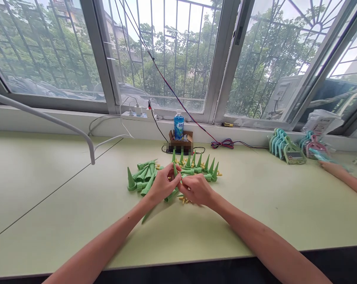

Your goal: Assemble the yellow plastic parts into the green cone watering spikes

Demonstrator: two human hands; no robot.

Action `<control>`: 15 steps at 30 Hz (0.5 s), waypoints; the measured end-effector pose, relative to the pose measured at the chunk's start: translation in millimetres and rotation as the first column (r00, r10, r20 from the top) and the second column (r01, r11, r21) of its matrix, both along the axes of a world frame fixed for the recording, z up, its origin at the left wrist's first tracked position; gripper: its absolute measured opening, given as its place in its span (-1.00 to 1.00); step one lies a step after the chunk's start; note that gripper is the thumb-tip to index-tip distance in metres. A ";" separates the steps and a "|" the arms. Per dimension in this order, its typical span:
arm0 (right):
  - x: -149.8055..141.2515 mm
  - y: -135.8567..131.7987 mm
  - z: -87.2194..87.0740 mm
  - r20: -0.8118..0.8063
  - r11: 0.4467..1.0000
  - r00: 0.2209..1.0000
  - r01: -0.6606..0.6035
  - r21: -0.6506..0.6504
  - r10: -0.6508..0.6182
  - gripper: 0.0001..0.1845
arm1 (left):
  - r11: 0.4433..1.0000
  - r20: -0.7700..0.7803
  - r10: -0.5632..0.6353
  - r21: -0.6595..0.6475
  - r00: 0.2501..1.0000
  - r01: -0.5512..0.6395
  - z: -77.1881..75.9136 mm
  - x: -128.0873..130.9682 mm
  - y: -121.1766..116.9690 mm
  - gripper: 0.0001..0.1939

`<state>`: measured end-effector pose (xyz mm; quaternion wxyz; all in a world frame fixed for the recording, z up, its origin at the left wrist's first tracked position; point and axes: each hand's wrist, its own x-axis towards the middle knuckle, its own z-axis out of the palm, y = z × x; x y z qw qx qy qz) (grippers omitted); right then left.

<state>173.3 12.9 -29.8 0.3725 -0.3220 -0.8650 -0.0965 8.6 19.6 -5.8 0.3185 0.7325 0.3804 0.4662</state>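
My left hand [161, 184] is closed around a green plastic plant-watering spike [175, 169], its pointed end up. Right beside it, my right hand [198, 190] has its fingers pinched together at the side of that spike. Whatever those fingertips hold is hidden. A pile of green spikes [149, 172] lies to the left of my hands, mostly on their sides, with one upright spike [131, 180] at its edge. Behind and right of my hands, several spikes [206, 163] stand point up in a row. Small yellow pieces [185, 200] are scattered below my right hand and among the standing spikes.
At the back stand a blue bottle [179, 126] and an open cardboard box [186, 146]. A coiled cable [224, 143] lies along the wall. Small dustpan sets [293, 152] are at the back right, where another person's hand [329, 167] reaches in. A white tube [48, 116] crosses the left side.
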 end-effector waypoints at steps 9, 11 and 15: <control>0.4 1.8 -1.1 -0.064 0.998 0.998 0.026 -0.056 -0.029 -0.44 | 0.993 0.091 -0.044 -0.107 0.995 0.053 -5.2 -0.2 8.2 -0.64; -0.3 1.2 -1.2 -0.064 0.999 0.998 0.001 -0.054 -0.005 -0.41 | 0.993 0.102 -0.052 -0.103 0.993 0.063 -6.2 -0.1 9.4 -0.63; -1.3 0.9 -1.1 -0.066 0.999 0.998 -0.013 -0.041 0.011 -0.37 | 0.989 0.106 -0.054 -0.134 0.993 0.068 -7.1 -0.2 10.9 -0.62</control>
